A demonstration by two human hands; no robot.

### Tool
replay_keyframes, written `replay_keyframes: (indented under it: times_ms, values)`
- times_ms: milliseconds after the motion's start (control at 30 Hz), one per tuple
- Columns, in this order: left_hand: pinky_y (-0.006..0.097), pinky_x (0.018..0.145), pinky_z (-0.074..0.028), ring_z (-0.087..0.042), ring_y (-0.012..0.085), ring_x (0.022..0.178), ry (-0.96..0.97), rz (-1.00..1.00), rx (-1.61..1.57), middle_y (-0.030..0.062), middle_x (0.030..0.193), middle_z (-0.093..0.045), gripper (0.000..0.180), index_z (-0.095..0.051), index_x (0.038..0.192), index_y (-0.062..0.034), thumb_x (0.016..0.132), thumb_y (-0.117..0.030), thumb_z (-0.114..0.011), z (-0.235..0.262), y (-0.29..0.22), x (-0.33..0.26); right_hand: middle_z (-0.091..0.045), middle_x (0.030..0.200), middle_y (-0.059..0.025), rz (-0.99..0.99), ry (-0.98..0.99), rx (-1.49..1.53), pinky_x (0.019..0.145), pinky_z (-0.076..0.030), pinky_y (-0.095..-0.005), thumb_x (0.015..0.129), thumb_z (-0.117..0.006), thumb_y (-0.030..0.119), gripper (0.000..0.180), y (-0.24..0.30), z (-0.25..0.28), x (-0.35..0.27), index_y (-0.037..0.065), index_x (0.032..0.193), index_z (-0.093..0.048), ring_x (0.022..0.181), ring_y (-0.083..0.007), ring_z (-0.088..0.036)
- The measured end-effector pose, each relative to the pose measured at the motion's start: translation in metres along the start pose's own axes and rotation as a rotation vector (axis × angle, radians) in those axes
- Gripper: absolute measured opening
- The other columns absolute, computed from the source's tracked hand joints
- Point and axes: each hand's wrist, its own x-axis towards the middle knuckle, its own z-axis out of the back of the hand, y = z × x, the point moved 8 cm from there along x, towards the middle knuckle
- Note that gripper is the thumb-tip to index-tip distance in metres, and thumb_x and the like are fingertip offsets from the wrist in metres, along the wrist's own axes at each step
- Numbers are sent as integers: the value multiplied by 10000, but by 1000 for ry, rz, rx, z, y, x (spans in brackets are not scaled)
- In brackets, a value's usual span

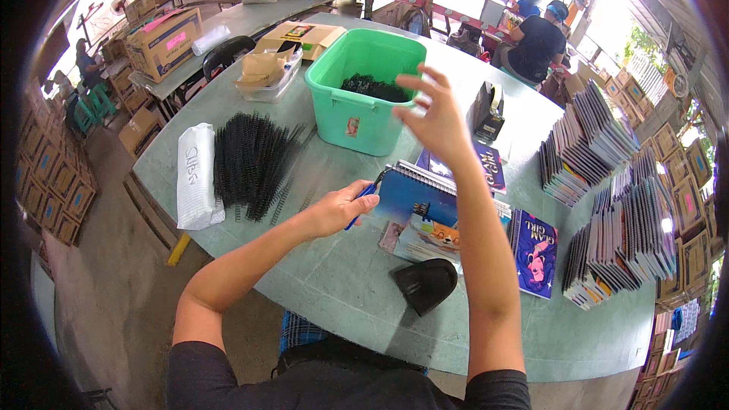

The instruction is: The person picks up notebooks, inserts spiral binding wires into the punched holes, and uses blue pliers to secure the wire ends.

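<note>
So, left hand (338,209) clamped on a blue notebook (414,196), right hand (440,127) up with fingers apart.
Notebook's mid-table, on the near side of the green bin (325,115). The left hand also pins a blue pen-like stick (367,190). Right hand looks bare, but blur makes it hard to tell. I'd hold the wire edge (425,177) level, pinching firmly so nothing tilts.

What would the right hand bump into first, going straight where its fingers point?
Probably the green plastic bin: the right hand points toward its right side. Depth is unclear; it might pass above that wall toward the black spiral coils inside.
</note>
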Motion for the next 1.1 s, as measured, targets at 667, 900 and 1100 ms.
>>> replay_keyframes:
  times_ms: [667, 900, 1100]
  values:
    - [465, 931, -351, -439, 351, 1089, -394, -320, 922, 182, 1157, -487, 462, -577, 1141, -33, 850, -391, -588, 0, 55, -46, -571, 908, -119, -199, -553, -993, 700, -455, -402, 811, -602, 88, 274, 21, 229, -185, 52, 1081, -618, 809, -307, -567]
    - [435, 884, -408, -483, 366, 1042, -479, -178, 960, 209, 1097, -499, 417, -540, 1150, 1, 824, -241, -634, 35, 60, -46, -559, 1033, -185, -671, -47, -1101, 764, -519, -424, 810, -593, 142, 338, -205, 164, -280, -21, 1103, -550, 910, -355, -597]
    - [462, 840, -444, -498, 391, 1024, -525, 111, 1133, 227, 1056, -499, 367, -497, 1127, 72, 830, -118, -597, 78, 113, -74, -597, 952, -173, -759, -56, -1041, 741, -509, -430, 869, -550, 247, 304, -204, 162, -275, 1, 1039, -606, 871, -344, -608]
